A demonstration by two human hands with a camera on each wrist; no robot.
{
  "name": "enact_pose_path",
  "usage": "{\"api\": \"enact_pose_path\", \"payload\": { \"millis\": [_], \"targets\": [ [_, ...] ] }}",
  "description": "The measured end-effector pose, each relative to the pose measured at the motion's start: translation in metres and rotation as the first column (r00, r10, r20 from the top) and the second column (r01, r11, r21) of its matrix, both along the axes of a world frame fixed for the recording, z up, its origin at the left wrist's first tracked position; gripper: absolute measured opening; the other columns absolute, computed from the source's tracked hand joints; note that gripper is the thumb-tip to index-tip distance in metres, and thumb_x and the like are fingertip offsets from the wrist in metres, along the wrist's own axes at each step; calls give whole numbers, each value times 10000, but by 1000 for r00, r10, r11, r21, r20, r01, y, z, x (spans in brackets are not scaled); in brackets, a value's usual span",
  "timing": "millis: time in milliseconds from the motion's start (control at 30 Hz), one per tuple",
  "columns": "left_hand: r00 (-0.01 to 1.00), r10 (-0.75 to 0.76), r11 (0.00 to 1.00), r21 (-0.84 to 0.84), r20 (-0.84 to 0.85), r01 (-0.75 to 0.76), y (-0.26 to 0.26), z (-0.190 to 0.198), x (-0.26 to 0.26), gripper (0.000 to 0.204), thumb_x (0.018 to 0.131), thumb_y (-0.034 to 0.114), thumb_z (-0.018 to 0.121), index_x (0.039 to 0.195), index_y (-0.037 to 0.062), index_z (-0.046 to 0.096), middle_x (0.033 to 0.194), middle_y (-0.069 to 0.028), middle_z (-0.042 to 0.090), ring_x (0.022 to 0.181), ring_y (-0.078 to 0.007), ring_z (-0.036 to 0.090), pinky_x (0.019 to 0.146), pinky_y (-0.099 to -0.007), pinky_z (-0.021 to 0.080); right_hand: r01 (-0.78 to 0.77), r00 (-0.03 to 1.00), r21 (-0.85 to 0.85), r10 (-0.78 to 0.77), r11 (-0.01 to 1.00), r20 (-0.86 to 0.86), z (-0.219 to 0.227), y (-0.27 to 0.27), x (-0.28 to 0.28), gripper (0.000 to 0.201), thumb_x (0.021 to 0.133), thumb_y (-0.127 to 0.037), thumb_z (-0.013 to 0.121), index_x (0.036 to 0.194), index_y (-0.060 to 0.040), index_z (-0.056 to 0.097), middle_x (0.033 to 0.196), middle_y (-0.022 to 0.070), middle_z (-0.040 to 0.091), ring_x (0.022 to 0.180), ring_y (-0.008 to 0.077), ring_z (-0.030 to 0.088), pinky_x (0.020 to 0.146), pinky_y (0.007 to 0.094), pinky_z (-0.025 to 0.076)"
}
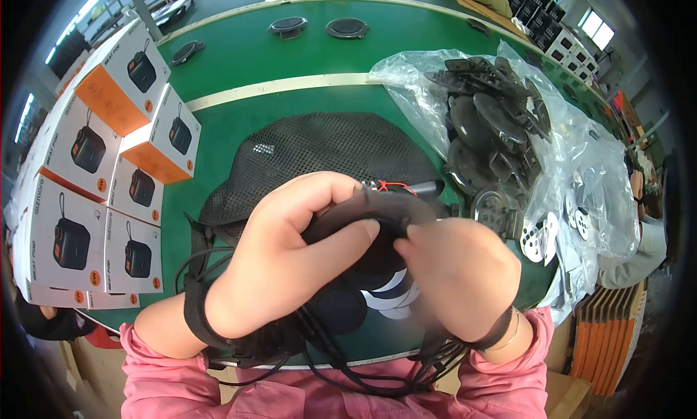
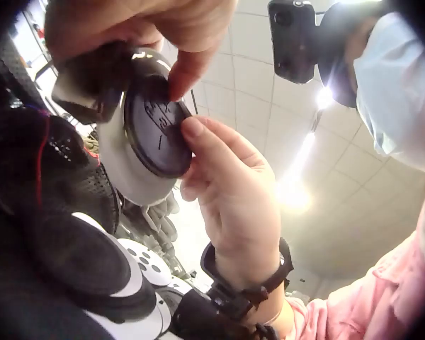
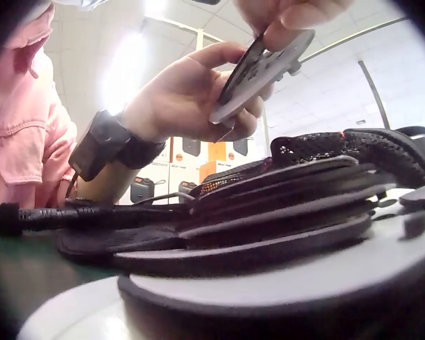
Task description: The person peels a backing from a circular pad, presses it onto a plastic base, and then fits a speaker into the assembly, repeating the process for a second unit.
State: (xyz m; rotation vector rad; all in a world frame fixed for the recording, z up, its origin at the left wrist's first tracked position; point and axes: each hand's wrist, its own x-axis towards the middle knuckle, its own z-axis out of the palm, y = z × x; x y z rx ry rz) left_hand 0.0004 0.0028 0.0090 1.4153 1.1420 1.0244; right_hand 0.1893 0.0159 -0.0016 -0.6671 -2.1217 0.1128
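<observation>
Both hands hold one round black disc-shaped part [image 2: 156, 131] with a pale face and dark handwriting-like marks. In the head view the left hand [image 1: 290, 252] grips its left side, thumb across the near face; the right hand [image 1: 465, 266], blurred, pinches its right edge. The left wrist view has the right hand [image 2: 230, 188] with thumb and fingers at the rim, and the left hand [image 2: 142, 25] above. Seen from the right wrist, the left hand [image 3: 191, 92] curls round the disc [image 3: 258, 78]. Beneath lie stacked black and white round pads [image 3: 269, 241].
Behind the hands lies a black mesh bag [image 1: 319, 143]. White and orange boxes [image 1: 80, 150] stack at the left. A clear plastic bag [image 1: 573, 165] with black parts [image 1: 494, 121] lies right. Black cords [image 1: 348, 368] cross the near edge. Several black discs sit farther back.
</observation>
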Motion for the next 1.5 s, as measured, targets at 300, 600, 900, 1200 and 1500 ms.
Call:
{"api": "enact_pose_path", "payload": {
  "millis": [300, 600, 900, 1200, 1500],
  "targets": [
    [966, -45, 937, -324, 253, 129, 8, 15, -11, 347, 789, 105, 386, 1052, -86, 506, 994, -128, 576, 906, -176, 555, 819, -273, 423, 23, 980, -392, -98, 920, -173, -4, -1, -5, 185, 660, 46, 659, 834, -1, 616, 702, 85, 585, 569, 151, 554, 520, 234, 433],
    [947, -17, 946, -303, 322, 120, 5, 16, -7, 327, 788, 38, 402, 1070, -83, 515, 975, -118, 592, 870, -159, 566, 793, -260, 431, 43, 983, -365, -104, 930, -149, -3, 0, -5, 160, 678, 18, 655, 831, -13, 619, 703, 80, 578, 567, 162, 557, 512, 247, 441],
    [956, -59, 948, -285, 287, 144, 4, 15, -6, 318, 816, 50, 392, 1083, -68, 516, 979, -88, 593, 870, -135, 561, 776, -242, 431, 39, 983, -344, -98, 938, -156, -9, 3, -5, 168, 666, 18, 659, 826, -9, 615, 693, 84, 572, 571, 192, 553, 514, 261, 441],
    [966, -40, 940, -319, 256, 124, 2, 19, -7, 320, 810, 45, 394, 1082, -73, 514, 982, -100, 589, 914, -141, 544, 819, -249, 409, 41, 984, -352, -99, 935, -149, -6, 2, -5, 150, 678, 7, 661, 819, -10, 613, 664, 75, 561, 531, 145, 548, 483, 238, 432],
    [944, 4, 934, -339, 331, 115, 5, 12, -4, 326, 805, 38, 386, 1080, -95, 501, 1010, -131, 573, 924, -172, 548, 832, -264, 415, 47, 983, -380, -110, 924, -147, -7, 3, -4, 159, 661, -8, 673, 809, -27, 620, 663, 63, 545, 526, 153, 526, 474, 250, 417]
  ]
}}
